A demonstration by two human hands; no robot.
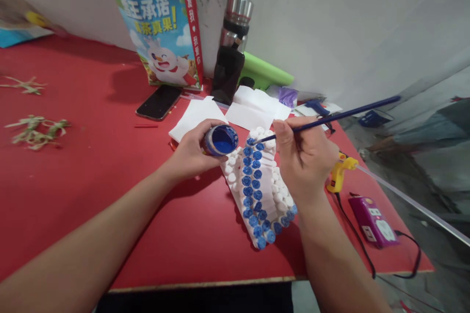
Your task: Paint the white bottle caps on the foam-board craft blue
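Note:
My left hand [191,149] is wrapped round an open jar of blue paint [223,141], its mouth tilted towards me. A long dark blue paintbrush [345,113] is pinched in my right hand [306,156]; its tip meets the top of a white piece [266,190] lying on the red table. Rows of small round rolls cover that piece. Two columns on its left and the rolls along its lower edge are blue, while others at the top, left and right are white. The jar is held just left of the piece's upper end.
Behind are white papers [200,116], a phone [159,102], a printed bag [165,24] and a steel bottle [237,19]. To the right lie a yellow glue gun [338,173] and a purple power block [372,220] with black cables. Straw pieces [36,132] lie left on the red table [91,171].

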